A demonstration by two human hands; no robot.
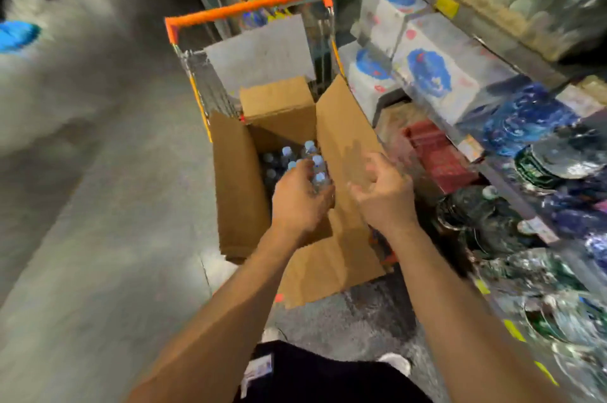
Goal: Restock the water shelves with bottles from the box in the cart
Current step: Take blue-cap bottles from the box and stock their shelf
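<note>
- Clear plastic bottles (297, 161) with pale blue caps stand packed inside the open cardboard box (239, 192), at the centre of the frame.
- The left hand (297, 202) reaches down into the box, fingers curled round a few of the bottles (318, 172) near the box's right edge.
- The right hand (382, 195) hovers just right of the left one, over the box's right flap (345, 136); its fingers are loosely curled, and motion blur keeps me from telling whether it holds anything.
- The box sits in a wire cart (210, 83) with an orange handle (249, 6), which runs toward the upper middle of the frame.
- A grey sheet (259, 54) leans in the cart beyond the box.
- Shelves (486, 51) fill the right side of the frame, carrying white packs with blue marks and blurred shiny wrapped goods.
- Grey floor (98, 222) covers the left side.
- Dark clothing and white shoes show at the bottom edge.
</note>
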